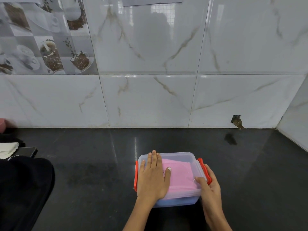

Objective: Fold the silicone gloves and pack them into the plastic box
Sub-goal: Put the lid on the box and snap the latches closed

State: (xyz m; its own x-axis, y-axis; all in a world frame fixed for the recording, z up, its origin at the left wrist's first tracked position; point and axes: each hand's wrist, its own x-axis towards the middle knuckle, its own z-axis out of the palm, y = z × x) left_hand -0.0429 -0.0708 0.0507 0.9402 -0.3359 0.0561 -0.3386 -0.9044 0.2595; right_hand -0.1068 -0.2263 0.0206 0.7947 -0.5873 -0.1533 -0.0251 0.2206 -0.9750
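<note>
A clear plastic box (pixel 183 155) with its lid on stands on the black counter (pixel 86 164), near the front edge. Folded pink silicone gloves (pixel 181 178) show through the lid, with something blue beneath them. My left hand (pixel 153 175) lies flat on the left half of the lid, fingers pointing away from me. My right hand (pixel 210 185) grips the orange right latch (pixel 202 164), thumb on the lid's corner. The orange left latch (pixel 136 177) hangs down beside my left hand.
A black fabric bundle (pixel 21 184) fills the left front. Behind it lie a white cloth (pixel 8 150) and a dark flat device (pixel 28 151). A pink object (pixel 2 125) sits at the far left edge. Tiled walls close the back (pixel 150 97) and right (pixel 296 127).
</note>
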